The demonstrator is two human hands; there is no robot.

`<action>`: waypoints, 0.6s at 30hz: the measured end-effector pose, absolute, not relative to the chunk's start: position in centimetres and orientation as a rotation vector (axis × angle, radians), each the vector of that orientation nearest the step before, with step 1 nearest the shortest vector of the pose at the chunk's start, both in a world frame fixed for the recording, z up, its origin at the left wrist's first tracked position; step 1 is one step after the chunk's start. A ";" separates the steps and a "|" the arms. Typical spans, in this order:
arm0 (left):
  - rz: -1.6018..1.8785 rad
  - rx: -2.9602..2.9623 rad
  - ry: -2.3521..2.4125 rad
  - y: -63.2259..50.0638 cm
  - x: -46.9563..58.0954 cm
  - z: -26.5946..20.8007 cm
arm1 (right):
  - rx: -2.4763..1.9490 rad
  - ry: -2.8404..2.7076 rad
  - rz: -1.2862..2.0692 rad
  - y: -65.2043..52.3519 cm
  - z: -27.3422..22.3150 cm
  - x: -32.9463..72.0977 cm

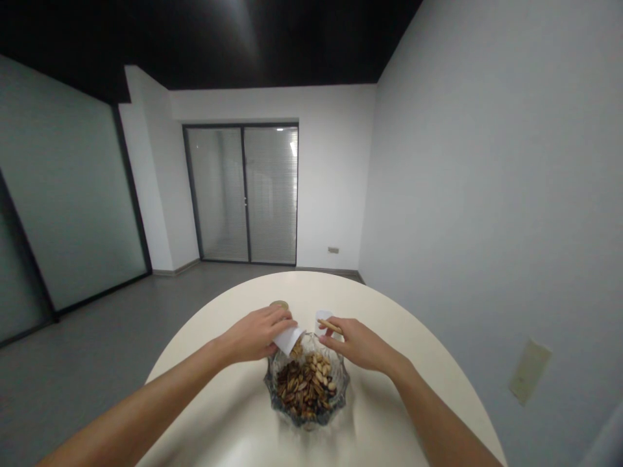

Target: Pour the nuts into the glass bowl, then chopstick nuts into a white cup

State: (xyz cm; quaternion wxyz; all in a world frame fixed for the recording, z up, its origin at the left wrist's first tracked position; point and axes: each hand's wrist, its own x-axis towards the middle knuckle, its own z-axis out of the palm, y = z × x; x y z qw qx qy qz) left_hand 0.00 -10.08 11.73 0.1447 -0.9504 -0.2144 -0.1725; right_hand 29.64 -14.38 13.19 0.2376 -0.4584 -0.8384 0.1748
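My left hand (267,332) is closed around a white paper cup (287,339). The cup is tilted, its mouth over the far left rim of the glass bowl (344,389), and light brown pieces show at its opening. Brown, long-shelled nuts (299,386) and paler nuts (321,370) lie in the bowl. In my right hand (357,340), just beyond the bowl's right side, is a short light wooden stick (329,325), pinched between the fingers; its full shape is hidden. Another white cup or piece of paper (322,316) shows behind that hand, partly covered.
A round, pale lid or container top (279,303) peeks out behind my left hand. Everything stands on a round cream table (389,318). A white wall (487,194) rises close on the right, and a glass door (243,194) is at the back.
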 end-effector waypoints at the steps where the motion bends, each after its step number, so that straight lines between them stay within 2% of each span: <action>1: -0.470 -2.707 -0.559 -10.1 0.1 11.9 | -1.262 -2.302 0.475 -14.4 13.1 29.6; 8: -0.324 -2.510 -0.189 -11.0 1.7 13.3 | -1.267 -2.323 0.423 -14.4 12.9 29.6; 12: -0.359 -2.448 -0.045 -11.5 2.2 14.3 | -1.278 -2.302 0.399 -14.3 13.0 29.7; 15: -0.405 -2.506 -0.046 -11.4 1.9 14.8 | -1.267 -2.276 0.379 -14.2 13.0 29.7; 18: -0.569 -2.609 -0.295 -10.8 1.4 14.6 | -1.271 -2.200 0.344 -14.2 13.1 29.5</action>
